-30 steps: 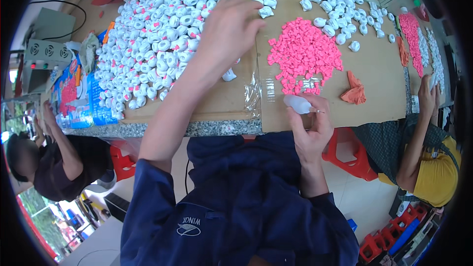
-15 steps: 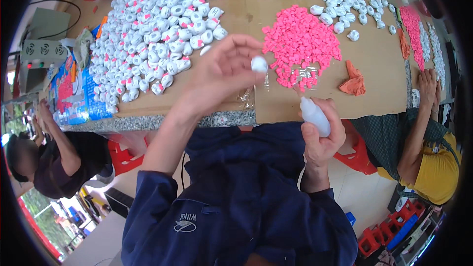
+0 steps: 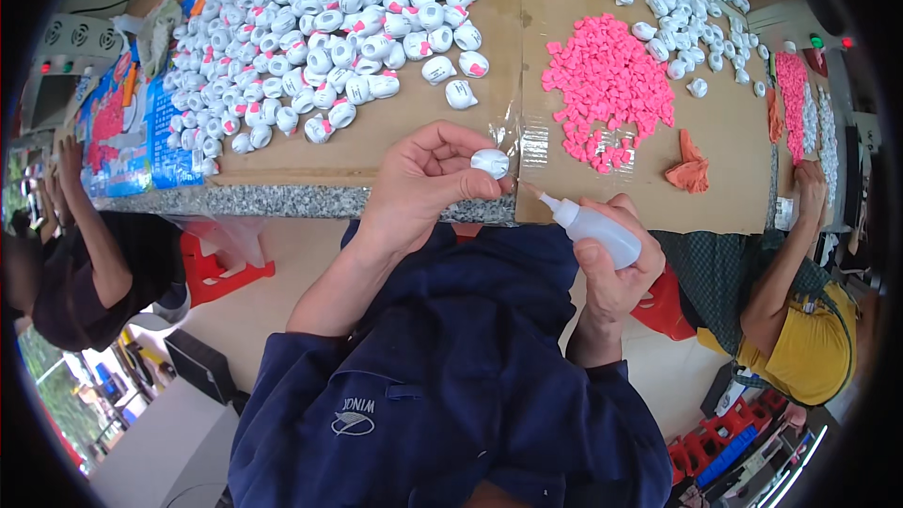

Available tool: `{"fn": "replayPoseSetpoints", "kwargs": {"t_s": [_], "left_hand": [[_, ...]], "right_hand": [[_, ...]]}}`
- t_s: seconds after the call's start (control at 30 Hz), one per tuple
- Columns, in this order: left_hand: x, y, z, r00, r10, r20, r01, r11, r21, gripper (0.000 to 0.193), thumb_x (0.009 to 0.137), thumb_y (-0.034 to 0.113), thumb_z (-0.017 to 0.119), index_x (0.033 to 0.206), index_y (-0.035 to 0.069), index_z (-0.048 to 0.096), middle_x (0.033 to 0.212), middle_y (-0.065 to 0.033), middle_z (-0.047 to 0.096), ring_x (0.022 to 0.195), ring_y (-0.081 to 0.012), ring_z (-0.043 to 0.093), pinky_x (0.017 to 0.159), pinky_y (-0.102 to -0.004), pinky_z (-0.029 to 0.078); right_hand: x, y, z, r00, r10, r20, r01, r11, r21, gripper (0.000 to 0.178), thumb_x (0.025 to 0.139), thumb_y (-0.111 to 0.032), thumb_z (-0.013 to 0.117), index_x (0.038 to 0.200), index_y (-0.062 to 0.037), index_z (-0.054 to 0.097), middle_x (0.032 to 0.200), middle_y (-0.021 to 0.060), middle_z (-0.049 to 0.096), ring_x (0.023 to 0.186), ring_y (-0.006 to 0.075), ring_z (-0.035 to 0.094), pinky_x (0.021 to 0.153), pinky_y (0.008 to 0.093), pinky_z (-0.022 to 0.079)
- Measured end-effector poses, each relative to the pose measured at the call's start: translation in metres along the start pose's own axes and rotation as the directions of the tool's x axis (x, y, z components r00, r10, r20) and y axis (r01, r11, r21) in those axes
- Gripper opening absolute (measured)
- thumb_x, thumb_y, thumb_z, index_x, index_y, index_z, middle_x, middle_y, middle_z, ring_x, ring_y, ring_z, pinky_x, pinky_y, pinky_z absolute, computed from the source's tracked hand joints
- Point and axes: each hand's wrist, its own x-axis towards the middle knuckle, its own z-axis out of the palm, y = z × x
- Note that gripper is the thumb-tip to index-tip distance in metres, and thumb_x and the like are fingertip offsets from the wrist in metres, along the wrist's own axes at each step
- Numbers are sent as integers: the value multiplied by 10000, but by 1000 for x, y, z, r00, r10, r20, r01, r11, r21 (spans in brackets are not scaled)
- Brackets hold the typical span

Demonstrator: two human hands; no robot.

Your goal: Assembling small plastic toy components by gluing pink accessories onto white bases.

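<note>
My left hand [image 3: 420,190] pinches a small white rounded plastic piece [image 3: 490,164] between thumb and fingers, just above the front edge of the table. In my right hand [image 3: 616,287] is a translucent white squeeze bottle [image 3: 602,233], tilted so its thin nozzle points left at the piece. A short gap seems to lie between nozzle tip and piece. Beyond my right hand lies a heap of small pink bow-shaped pieces [image 3: 611,75]. Past my left hand spreads a large heap of white pieces [image 3: 320,38], many with a pink part on them.
More white pieces [image 3: 668,14] lie at the far right of the cardboard sheet [image 3: 734,132]. An orange crumpled cloth [image 3: 689,165] is right of the pink heap. The granite table edge [image 3: 301,202] runs in front of me. Co-workers sit at both sides, near red stools [image 3: 212,268].
My left hand has come down and nearer with the white piece. The bottle has tipped to the left, its nozzle now close to the piece. The whole view has shifted slightly.
</note>
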Motion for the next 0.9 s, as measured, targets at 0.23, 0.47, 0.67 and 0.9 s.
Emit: {"fn": "replayPoseSetpoints", "kwargs": {"t_s": [0.23, 0.47, 0.67, 0.9], "left_hand": [[1, -2, 1, 1000, 5, -5, -5, 999, 35, 273, 720, -80, 642, 963, -28, 530, 873, -127, 623, 806, -182, 630, 725, -276, 516], [2, -2, 1, 1000, 17, -3, -17, 1000, 21, 267, 720, -71, 648, 956, -27, 531, 870, -133, 624, 804, -181, 631, 734, -275, 519], [1, 1, 1, 1000, -9, -2, 9, 1000, -2, 248, 726, -60, 647, 942, -35, 529, 861, -140, 628, 802, -178, 629, 734, -275, 518], [1, 0, 2, 1000, -10, -13, 11, 997, 71, 270, 717, 53, 695, 919, -13, 529, 838, -118, 621, 780, -196, 632, 696, -274, 529]], "right_hand": [[0, 1, 3, 999, 36, 5, -35, 998, -43, 353, 658, -156, 717, 910, 72, 621, 669, 49, 538, 610, 116, 442, 536, 220, 332], [0, 1, 0, 999, 50, 20, -49, 998, -35, 322, 633, -90, 728, 905, 52, 631, 679, 62, 584, 602, 127, 460, 536, 229, 365], [1, 0, 0, 997, 80, -2, -80, 996, -28, 321, 642, -96, 725, 910, 53, 630, 685, 62, 588, 604, 124, 459, 537, 228, 365], [1, 2, 3, 1000, 29, -9, -30, 998, -51, 371, 708, -208, 695, 924, 83, 615, 647, 29, 500, 592, 87, 417, 513, 201, 294]]}}
